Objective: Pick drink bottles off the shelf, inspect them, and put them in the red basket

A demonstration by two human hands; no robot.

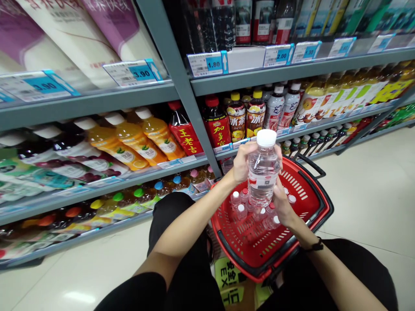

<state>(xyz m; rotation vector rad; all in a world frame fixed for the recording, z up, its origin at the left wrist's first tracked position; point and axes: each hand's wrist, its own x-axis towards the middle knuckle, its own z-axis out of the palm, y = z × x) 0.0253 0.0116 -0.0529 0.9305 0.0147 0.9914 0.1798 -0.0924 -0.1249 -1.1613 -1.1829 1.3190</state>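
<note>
Bottle (263,170) lay between the two hands, touching both, above the red basket (313,190). Long axis ran roughly up and down the view, cap uppermost; true tilt could not be judged from this angle. Left hand (243,163) gripped its left side near the shoulder; right hand (282,202) held the right side, its palm lower, nearer the base. Appearance: clear plastic, colourless contents, white cap, pale label with red patches. Small bottles (241,211) stood in the basket beneath.
</note>
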